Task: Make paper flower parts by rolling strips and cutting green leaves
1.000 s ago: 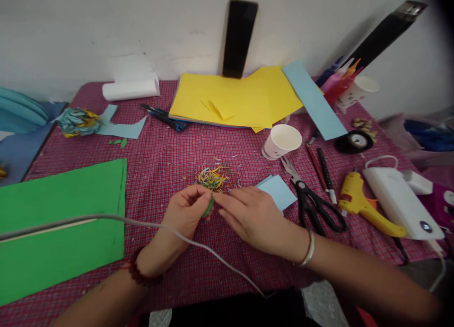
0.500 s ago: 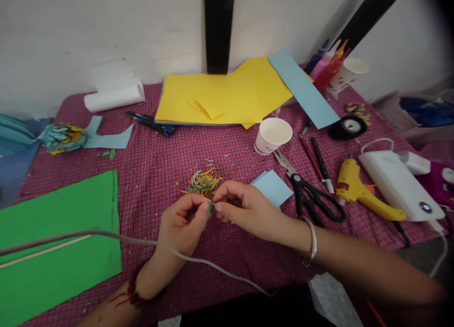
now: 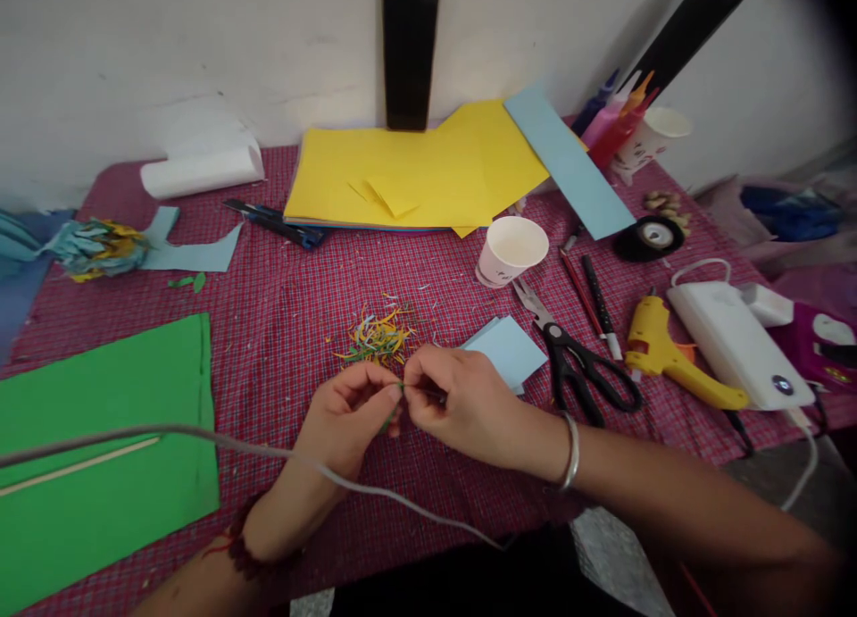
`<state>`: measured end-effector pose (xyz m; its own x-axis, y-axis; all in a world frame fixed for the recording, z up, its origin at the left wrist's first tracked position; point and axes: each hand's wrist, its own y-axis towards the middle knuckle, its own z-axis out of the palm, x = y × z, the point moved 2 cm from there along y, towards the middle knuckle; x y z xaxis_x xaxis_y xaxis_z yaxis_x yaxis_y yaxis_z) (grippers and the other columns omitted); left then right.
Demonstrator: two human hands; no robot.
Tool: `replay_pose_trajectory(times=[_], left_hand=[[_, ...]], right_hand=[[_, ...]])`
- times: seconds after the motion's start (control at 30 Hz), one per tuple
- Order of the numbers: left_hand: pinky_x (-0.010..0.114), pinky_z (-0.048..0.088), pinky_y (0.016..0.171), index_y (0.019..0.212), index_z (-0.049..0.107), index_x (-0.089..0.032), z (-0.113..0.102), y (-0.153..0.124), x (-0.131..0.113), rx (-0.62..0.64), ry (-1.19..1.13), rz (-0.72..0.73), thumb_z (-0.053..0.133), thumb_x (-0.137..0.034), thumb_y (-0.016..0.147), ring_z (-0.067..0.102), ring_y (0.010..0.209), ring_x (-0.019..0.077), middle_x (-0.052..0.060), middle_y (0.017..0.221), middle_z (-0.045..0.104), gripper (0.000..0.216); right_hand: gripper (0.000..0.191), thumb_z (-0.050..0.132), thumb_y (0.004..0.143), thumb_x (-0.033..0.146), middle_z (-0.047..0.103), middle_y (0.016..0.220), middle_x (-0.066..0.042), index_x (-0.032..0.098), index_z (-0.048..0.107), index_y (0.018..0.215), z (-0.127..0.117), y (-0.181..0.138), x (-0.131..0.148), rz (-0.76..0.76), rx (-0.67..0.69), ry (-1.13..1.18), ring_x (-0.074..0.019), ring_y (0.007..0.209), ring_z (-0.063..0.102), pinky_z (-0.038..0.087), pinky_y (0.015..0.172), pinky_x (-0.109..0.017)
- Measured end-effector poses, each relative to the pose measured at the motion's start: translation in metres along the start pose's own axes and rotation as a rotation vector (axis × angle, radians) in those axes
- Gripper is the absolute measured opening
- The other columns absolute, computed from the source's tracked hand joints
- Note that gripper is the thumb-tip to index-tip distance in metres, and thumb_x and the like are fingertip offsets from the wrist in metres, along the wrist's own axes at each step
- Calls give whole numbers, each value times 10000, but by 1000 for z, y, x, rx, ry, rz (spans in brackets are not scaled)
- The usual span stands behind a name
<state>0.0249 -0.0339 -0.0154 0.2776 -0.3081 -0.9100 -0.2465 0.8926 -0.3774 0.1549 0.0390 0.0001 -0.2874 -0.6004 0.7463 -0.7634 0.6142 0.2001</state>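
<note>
Between thumb and fingers, my left hand (image 3: 341,425) pinches a small green paper strip (image 3: 400,387). My right hand (image 3: 465,407) meets it at the strip's end, its thumb and forefinger pressed together there. A thin dark line shows under the right fingers, too small to name. Just beyond the fingertips lies a loose pile of curled paper shreds (image 3: 378,336) in yellow, green and pale blue. Light blue paper squares (image 3: 509,354) rest beside my right hand, with black-handled scissors (image 3: 566,354) to their right.
A grey cable (image 3: 375,490) crosses in front of my left wrist. Green sheets (image 3: 100,519) lie at left, yellow sheets (image 3: 321,175) at the back. A paper cup (image 3: 499,264), yellow glue gun (image 3: 660,354) and white power bank (image 3: 736,345) stand or lie to the right.
The view has shifted slightly, so the table's things sit a little further left and up. My right fingers have closed in and turned at the strip's end; the left still pinches it.
</note>
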Motion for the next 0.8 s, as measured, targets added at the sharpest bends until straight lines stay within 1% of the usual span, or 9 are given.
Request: replay_pose_trajectory(times=[0.13, 0.23, 0.33, 0.4, 0.5, 0.6, 0.7, 0.8], left_hand=[[201, 406, 450, 632, 600, -166, -1, 2, -1, 6, 88, 6, 662, -205, 674, 490, 442, 76, -38, 518, 545, 85], [204, 410, 450, 635, 593, -168, -1, 2, -3, 15, 107, 15, 659, -212, 666, 496, 449, 78, -35, 538, 548, 85], [187, 362, 419, 624, 580, -170, -1, 2, -3, 14, 96, 9, 649, -208, 665, 443, 425, 59, -45, 522, 520, 89], [175, 299, 385, 624, 567, -171, -1, 2, -1, 24, 51, -41, 646, -205, 655, 378, 397, 42, -60, 496, 480, 92], [167, 218, 359, 619, 541, -173, -1, 2, 1, 76, -69, -172, 645, -211, 635, 298, 375, 28, -78, 461, 419, 111], [161, 189, 361, 627, 539, -169, -1, 2, -1, 151, -189, -267, 645, -216, 641, 291, 393, 30, -71, 470, 425, 117], [157, 197, 370, 646, 552, -162, -3, 1, -3, 195, -263, -301, 659, -229, 664, 318, 415, 35, -59, 496, 457, 127], [157, 214, 377, 642, 555, -157, -4, 1, -4, 184, -272, -291, 675, -234, 662, 342, 426, 39, -52, 504, 473, 144]], right_hand=[[86, 491, 778, 105, 522, 636, 29, 183, 500, 742, 0, -1, 2, -31, -19, -54, -93, 570, 474, 329, 553, -224], [99, 490, 771, 93, 515, 624, 33, 184, 495, 732, -1, -1, 3, -41, -27, -58, -91, 558, 470, 331, 545, -221], [109, 483, 781, 88, 528, 633, 26, 185, 501, 736, -1, -1, 4, -83, -31, -111, -99, 567, 466, 338, 552, -231], [117, 471, 804, 91, 545, 648, 9, 180, 519, 746, -1, -2, 4, -143, -33, -192, -116, 594, 469, 349, 578, -252], [159, 440, 872, 114, 569, 679, -19, 166, 557, 777, -2, -2, 4, -264, -5, -305, -144, 648, 480, 361, 626, -287], [198, 422, 929, 142, 592, 731, -33, 157, 588, 823, -6, -2, 6, -368, 53, -381, -161, 695, 488, 355, 646, -309], [214, 428, 947, 158, 599, 761, -37, 151, 603, 823, -10, 0, 9, -403, 85, -408, -166, 711, 488, 351, 649, -317], [230, 424, 955, 167, 604, 779, -42, 148, 611, 825, -12, 1, 11, -405, 101, -404, -168, 725, 491, 354, 658, -318]])
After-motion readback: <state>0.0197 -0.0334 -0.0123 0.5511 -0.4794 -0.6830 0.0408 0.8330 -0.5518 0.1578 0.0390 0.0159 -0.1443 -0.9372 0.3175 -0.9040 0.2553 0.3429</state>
